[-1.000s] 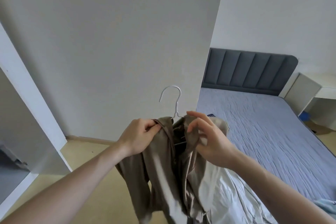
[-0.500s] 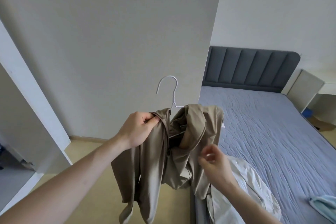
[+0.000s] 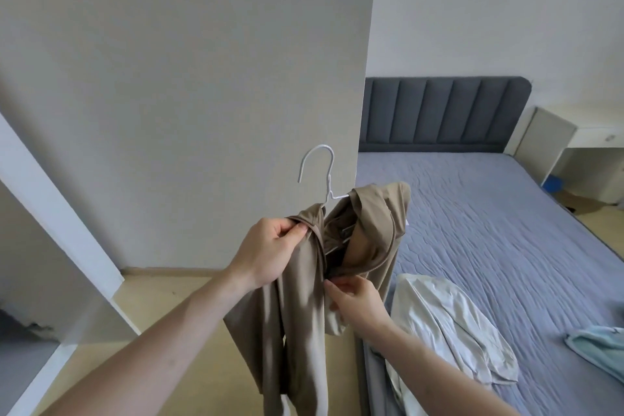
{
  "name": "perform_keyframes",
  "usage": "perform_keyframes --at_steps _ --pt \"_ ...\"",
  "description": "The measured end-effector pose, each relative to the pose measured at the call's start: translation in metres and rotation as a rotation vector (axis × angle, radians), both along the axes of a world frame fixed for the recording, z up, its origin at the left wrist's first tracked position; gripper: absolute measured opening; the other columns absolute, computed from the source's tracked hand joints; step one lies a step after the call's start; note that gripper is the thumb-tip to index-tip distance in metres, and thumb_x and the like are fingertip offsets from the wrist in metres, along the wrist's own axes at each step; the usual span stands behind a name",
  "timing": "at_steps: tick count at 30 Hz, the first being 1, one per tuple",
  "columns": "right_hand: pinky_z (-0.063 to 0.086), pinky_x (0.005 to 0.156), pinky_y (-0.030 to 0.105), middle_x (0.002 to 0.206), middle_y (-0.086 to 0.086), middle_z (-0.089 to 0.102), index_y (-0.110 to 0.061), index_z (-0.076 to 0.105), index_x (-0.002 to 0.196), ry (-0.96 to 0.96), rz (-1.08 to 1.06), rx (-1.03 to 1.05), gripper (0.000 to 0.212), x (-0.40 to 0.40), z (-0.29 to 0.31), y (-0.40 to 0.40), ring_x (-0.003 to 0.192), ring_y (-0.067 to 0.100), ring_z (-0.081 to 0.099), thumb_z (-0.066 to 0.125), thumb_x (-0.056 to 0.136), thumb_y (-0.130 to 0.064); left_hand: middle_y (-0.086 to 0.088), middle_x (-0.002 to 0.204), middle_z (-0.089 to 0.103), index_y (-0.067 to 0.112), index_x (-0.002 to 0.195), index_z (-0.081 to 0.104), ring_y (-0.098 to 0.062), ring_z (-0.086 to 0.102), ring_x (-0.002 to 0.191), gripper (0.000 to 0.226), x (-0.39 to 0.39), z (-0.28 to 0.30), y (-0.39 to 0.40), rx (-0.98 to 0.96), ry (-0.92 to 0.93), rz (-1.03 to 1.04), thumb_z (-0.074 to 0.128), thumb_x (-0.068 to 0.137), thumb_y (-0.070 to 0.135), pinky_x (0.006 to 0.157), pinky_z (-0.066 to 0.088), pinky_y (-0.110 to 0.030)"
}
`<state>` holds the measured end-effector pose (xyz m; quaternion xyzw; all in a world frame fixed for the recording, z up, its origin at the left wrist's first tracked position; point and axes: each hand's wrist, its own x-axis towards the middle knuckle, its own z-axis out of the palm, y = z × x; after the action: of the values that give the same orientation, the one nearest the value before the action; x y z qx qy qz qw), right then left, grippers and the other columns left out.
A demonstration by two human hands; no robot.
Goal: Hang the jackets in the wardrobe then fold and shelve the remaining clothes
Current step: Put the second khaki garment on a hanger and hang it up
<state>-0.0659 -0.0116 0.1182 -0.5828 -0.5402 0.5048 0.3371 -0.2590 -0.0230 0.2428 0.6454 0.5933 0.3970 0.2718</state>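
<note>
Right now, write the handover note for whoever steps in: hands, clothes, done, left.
Left hand grips the tan jacket at its shoulder, holding it up on the white hanger.
Right hand pinches the jacket's front edge lower down.
Done: jacket is on the hanger, its right side bunched up.
Left: straighten it, hang it in the wardrobe; then deal with the white garment and the light blue one on the bed.

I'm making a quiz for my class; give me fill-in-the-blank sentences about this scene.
1. The tan jacket hangs on a white ____.
2. The left hand grips the jacket near its ____.
3. A white garment lies on the ____.
4. The headboard is dark ____.

Missing words: hanger; collar; bed; grey
</note>
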Motion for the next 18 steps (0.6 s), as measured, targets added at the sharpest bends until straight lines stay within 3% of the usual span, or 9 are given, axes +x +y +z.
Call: perform_keyframes --at_steps 3,6,10,13,18 --pt "0.054 0.052 0.029 0.072 0.003 0.076 -0.018 0.075 0.084 0.054 -0.037 -0.099 0.027 0.016 -0.011 -0.001 0.061 0.018 0.07 0.075 0.086 -0.045 0.009 0.053 0.032 0.008 0.062 0.047 -0.008 0.032 0.052 0.05 0.018 -0.006 0.002 -0.006 -0.019 -0.055 0.054 0.093 0.047 0.051 0.023 -0.024" --pt "0.048 0.049 0.024 0.068 0.001 0.073 -0.014 0.076 0.089 0.096 -0.145 -0.131 0.027 0.048 -0.021 -0.013 0.056 0.012 0.065 0.079 0.086 -0.041 0.009 0.054 0.028 0.01 0.062 0.043 -0.009 0.028 0.052 0.049 0.041 -0.017 0.008 -0.035 -0.046 -0.121 0.055 0.094 0.045 0.052 0.022 -0.025" --pt "0.052 0.052 0.021 0.08 0.001 0.077 -0.018 0.074 0.094 0.049 -0.279 -0.089 0.025 0.106 -0.023 -0.03 0.069 0.014 0.074 0.076 0.089 -0.042 0.011 0.052 0.027 0.011 0.062 0.044 -0.008 0.027 0.05 0.049 0.081 -0.037 0.022 -0.122 -0.081 -0.195 0.059 0.1 0.038 0.049 0.02 -0.024" --pt "0.053 0.053 0.021 0.088 0.004 0.075 -0.016 0.071 0.097 0.053 -0.415 -0.04 0.019 0.147 -0.022 -0.036 0.068 0.012 0.073 0.075 0.091 -0.033 0.012 0.05 0.03 0.02 0.057 0.049 -0.007 0.03 0.049 0.048 0.122 -0.049 0.035 -0.176 -0.068 -0.256 0.06 0.1 0.038 0.051 0.023 -0.025" --pt "0.061 0.079 0.048 0.097 -0.003 0.071 -0.024 0.064 0.1 0.023 -0.642 0.068 0.015 0.221 -0.021 -0.038 0.09 0.022 0.072 0.074 0.091 -0.029 0.015 0.044 0.033 0.02 0.053 0.053 -0.001 0.032 0.042 0.05 0.202 -0.061 0.05 -0.225 -0.076 -0.393 0.061 0.1 0.034 0.044 0.026 -0.015"
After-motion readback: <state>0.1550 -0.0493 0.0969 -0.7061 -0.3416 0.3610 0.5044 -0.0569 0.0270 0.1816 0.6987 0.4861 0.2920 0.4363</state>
